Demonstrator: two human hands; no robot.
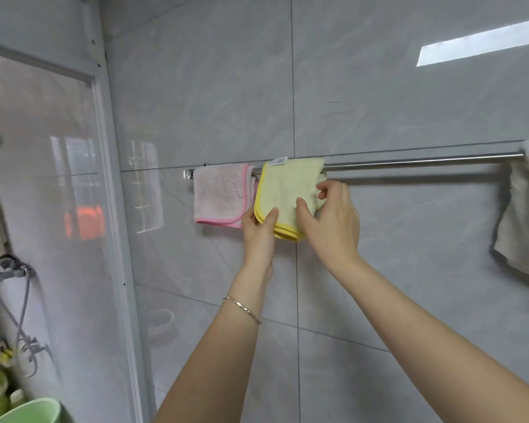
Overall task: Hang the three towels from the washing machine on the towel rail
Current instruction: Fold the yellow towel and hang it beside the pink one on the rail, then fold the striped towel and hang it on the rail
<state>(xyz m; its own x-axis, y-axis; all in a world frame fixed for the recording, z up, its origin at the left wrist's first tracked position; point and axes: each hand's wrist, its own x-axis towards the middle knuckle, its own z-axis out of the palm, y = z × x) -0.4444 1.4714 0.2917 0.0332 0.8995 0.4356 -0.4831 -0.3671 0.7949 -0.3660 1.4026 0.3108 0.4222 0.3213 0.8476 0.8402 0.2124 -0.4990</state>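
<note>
1. The left hand (258, 227) pinches the lower left corner of the yellow towel (287, 190), thumb on the front and fingers hidden behind the cloth.
2. The right hand (330, 221) grips the towel's right edge, thumb in front and fingers curled.
3. The yellow towel hangs folded over the towel rail (409, 162), just above both hands.
4. The pink towel (220, 193) hangs just left of the left hand.
5. A white towel (526, 209) hangs well right of the right hand.
</note>
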